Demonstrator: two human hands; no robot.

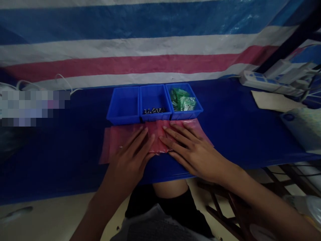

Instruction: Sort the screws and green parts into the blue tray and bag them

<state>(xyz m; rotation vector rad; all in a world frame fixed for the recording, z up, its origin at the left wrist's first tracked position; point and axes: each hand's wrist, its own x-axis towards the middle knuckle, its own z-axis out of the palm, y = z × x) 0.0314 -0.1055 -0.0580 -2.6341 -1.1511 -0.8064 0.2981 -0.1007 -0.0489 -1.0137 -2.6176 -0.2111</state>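
Observation:
Pink translucent plastic bags (pixel 152 137) lie overlapping in a row near the front edge of the blue table. My left hand (pixel 131 155) rests on their left-middle part, fingers extended and slightly apart. Spread flat over the right part is my right hand (pixel 192 150), its fingertips close to those of my left. Just behind the bags stand three joined blue bins. The left bin (pixel 124 103) shows nothing inside, the middle bin (pixel 154 95) has small dark metallic parts (pixel 154 110) at its front, and the right bin (pixel 187 115) holds green and clear packets (pixel 183 98).
A power strip (pixel 268 83) with plugs and cables sits at the back right, near a beige flat piece (pixel 276 101) and a pale patterned object (pixel 304 127). White cables and a blurred-out pile are at the left. A striped sheet (pixel 125 67) hangs behind the table (pixel 233 127).

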